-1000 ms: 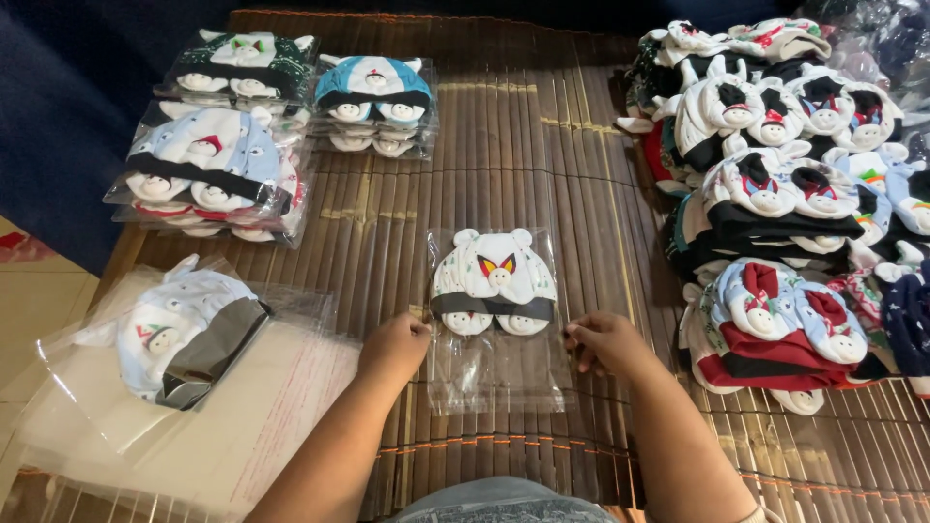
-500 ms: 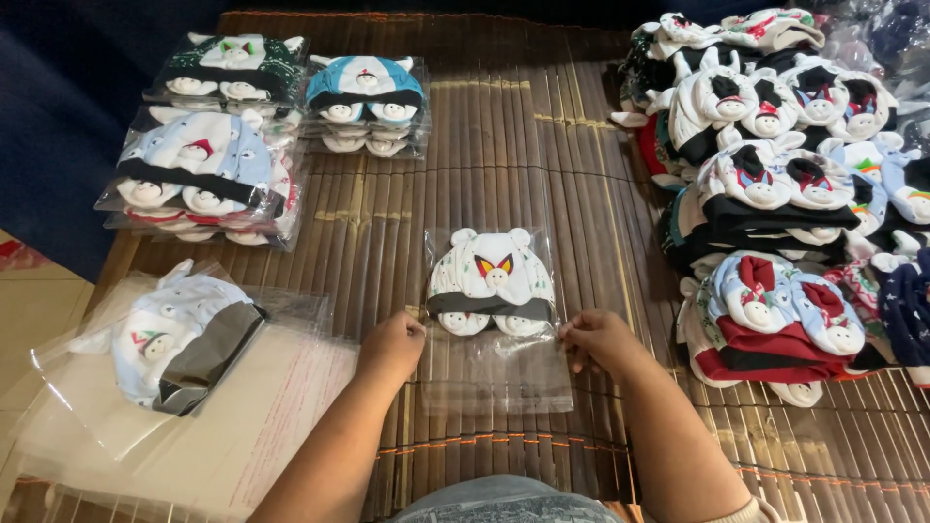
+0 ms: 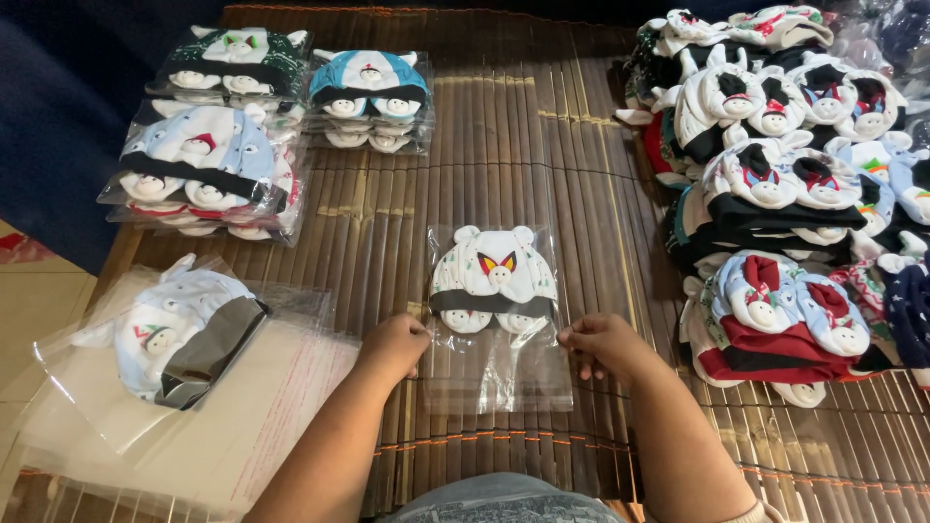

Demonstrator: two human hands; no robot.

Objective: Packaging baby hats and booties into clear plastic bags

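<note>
A white baby cap with small ears, a black band and a red-and-yellow face sits inside a clear bag at the middle of the bamboo mat. The left hand pinches the bag's left edge; the right hand pinches its right edge. Open mat lies beyond the bag, between the stacks of bagged caps on the left and the pile of loose caps on the right. The bag's long axis runs away from the person, ears at the far end.
</note>
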